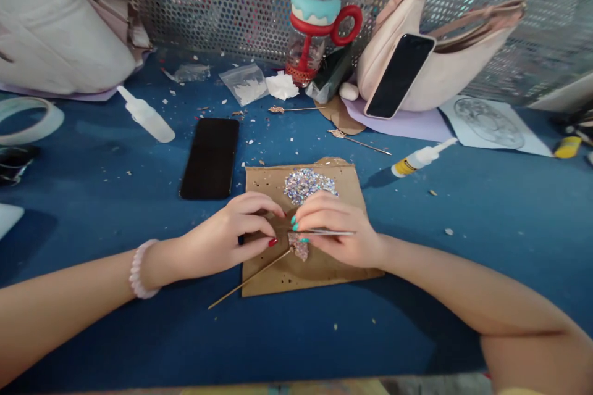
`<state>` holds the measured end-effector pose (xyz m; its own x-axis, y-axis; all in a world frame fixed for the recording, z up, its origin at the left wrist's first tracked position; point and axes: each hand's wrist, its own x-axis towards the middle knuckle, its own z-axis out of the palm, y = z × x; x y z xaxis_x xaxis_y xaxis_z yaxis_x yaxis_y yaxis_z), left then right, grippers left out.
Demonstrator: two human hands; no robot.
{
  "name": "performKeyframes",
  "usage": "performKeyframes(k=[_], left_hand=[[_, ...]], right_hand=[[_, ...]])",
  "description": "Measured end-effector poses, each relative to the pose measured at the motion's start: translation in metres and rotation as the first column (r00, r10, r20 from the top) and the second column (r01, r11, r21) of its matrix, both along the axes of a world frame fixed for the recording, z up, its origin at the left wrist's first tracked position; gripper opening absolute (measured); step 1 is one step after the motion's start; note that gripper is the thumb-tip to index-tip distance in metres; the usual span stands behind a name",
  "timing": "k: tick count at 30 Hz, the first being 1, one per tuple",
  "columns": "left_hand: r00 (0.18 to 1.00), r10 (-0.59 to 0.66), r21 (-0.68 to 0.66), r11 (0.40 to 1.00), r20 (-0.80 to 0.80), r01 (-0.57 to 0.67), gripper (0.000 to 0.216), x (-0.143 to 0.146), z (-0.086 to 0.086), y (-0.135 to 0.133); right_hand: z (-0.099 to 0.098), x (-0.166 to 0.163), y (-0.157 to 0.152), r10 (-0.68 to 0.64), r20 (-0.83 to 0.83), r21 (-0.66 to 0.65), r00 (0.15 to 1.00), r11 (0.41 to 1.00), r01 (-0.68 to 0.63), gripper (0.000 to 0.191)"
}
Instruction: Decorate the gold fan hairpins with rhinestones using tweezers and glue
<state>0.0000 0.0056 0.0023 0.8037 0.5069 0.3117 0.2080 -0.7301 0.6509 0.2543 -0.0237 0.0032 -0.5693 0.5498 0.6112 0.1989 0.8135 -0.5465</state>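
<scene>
My right hand (340,228) pinched slim tool (328,232), likely for precision; left hand (231,231) curled, couldn't tell holding what. Pin (301,248) lay on cardboard (319,278) between them, glittery bits (306,184) just beyond, probably for reach.

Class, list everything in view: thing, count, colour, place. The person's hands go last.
Cardboard: one, brown, under hands
Sparkles: many, iridescent, on cardboard
Ornamented sticks: three, gold, one on cardboard, two behind
Thin tool: one, metallic, in right hand
Phones: two, black screens, left; back right
Bottles: two, white, left; right
Cup: one, blue and red, back
Bags: two, pale, back left; back right
Pouch: one, clear, near cup
Tape: one, white, far left
Drawing: one, grey, back right
Papers: two, purple, under bags
Mesh: one, silver, behind
Table: one, blue, beneath
Scraps: many, pale, strewn about
Oddments: several, mixed, back and edges
Bracelet: one, pink, left wrist
Left hand: one, red nails, centre
Right hand: one, turquoise nails, centre
</scene>
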Motion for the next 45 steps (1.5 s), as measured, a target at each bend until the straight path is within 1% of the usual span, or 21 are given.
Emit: performKeyframes(k=[2,4,8,10,12,15,17,21,26,30,36,45], left_hand=[[1.000,-0.004,-0.001,1.000,-0.005,0.004,0.018,-0.001,0.000,0.000],[1.000,-0.020,0.016,1.000,-0.017,0.021,0.018,-0.002,0.000,-0.001],[0.993,-0.108,0.092,0.989,-0.048,0.112,0.017,-0.002,0.001,-0.004],[0.987,-0.152,0.102,0.982,-0.059,0.158,0.016,-0.002,0.001,-0.005],[0.983,-0.167,0.081,0.981,-0.081,0.174,0.016,-0.002,0.002,-0.005],[0.982,-0.147,0.041,0.987,-0.116,0.153,0.022,-0.002,0.002,-0.005],[0.983,-0.131,0.027,0.990,-0.130,0.136,0.028,-0.003,0.001,-0.005],[0.978,-0.138,0.015,0.990,-0.157,0.142,0.038,-0.004,0.000,-0.005],[0.963,-0.160,-0.002,0.987,-0.217,0.164,0.050,-0.004,0.002,-0.005],[0.954,-0.161,-0.017,0.987,-0.252,0.161,0.051,-0.004,0.003,-0.006],[0.958,-0.158,-0.017,0.987,-0.241,0.158,0.051,-0.004,0.003,-0.006],[0.956,-0.187,-0.011,0.982,-0.228,0.189,0.047,-0.005,0.003,-0.006]], right_hand=[[0.000,0.004,0.002,-0.062,-0.042,-0.045,0.997,0.997,0.060,0.006],[0.000,0.009,0.005,-0.154,-0.049,-0.097,0.987,0.984,0.149,0.004],[-0.001,0.019,0.013,-0.301,-0.024,-0.160,0.953,0.942,0.294,0.005],[-0.002,0.022,0.016,-0.343,-0.019,-0.169,0.939,0.927,0.335,0.007],[-0.003,0.024,0.019,-0.359,-0.015,-0.174,0.933,0.920,0.351,0.006],[-0.005,0.027,0.018,-0.345,0.009,-0.195,0.938,0.920,0.340,0.006],[-0.006,0.030,0.014,-0.325,0.053,-0.196,0.944,0.924,0.329,0.006],[-0.009,0.040,0.001,-0.302,0.115,-0.128,0.946,0.940,0.316,0.003],[-0.006,0.050,-0.011,-0.276,0.099,-0.064,0.956,0.957,0.283,0.007],[-0.006,0.049,-0.009,-0.215,0.123,-0.051,0.969,0.973,0.223,0.008],[-0.008,0.049,-0.007,-0.172,0.108,-0.077,0.979,0.981,0.181,0.009],[-0.003,0.052,-0.007,-0.126,0.118,-0.101,0.985,0.985,0.138,0.007]])
